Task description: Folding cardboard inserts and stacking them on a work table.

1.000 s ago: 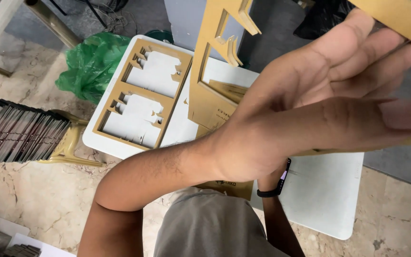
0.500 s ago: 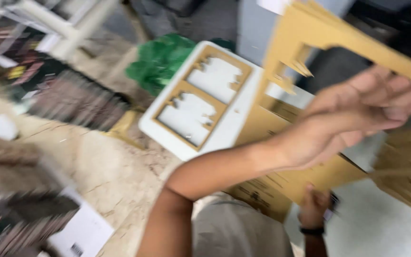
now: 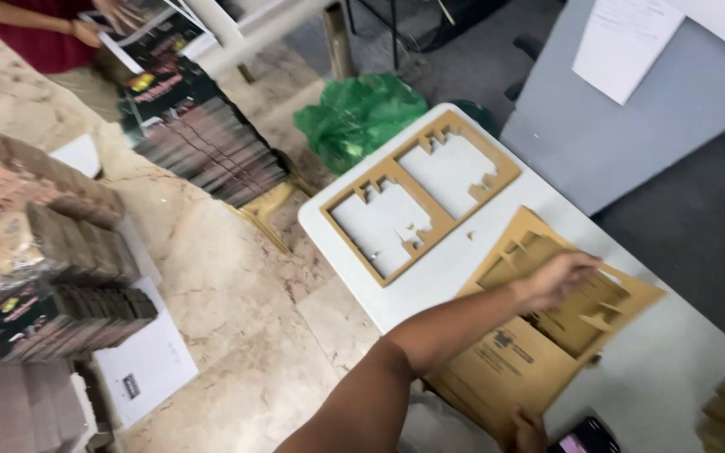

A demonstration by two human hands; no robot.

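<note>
Left hand (image 3: 560,277): reaching out over the brown cardboard sheet (image 3: 539,335), fingers curled and resting on the cut-out part of it; it's blurred, so can't really tell if it's pinching an edge or just pressing down.
Right hand (image 3: 529,429): only a bit pokes in at the bottom, sitting at the near edge of that same sheet, looks like it's steadying it. Whether it's spread or gripping, no idea.
Head view, the work: the sheet lies flat on the white table (image 3: 430,285), tilted corner-on, with stepped shapes punched through its far half and the near half solid.
Done so far, I'd guess: one leftover cardboard frame (image 3: 421,197) already sits apart near the table's far corner, two big windows emptied out with white showing through.
Left to do, I'd guess: the sheet under the hands has tabs in its openings, so that one isn't finished.
Labels: a dark printed mark on the solid near half of the sheet, too blurry to make out.
Packages: stacks of dark printed booklets (image 3: 203,143) fanned on the stone floor, more bundles (image 3: 60,315) at left.
Other stuff: green plastic bag (image 3: 361,113) beyond the table, white paper (image 3: 623,42) stuck on the grey wall panel, phone (image 3: 585,438) by the bottom edge.
</note>
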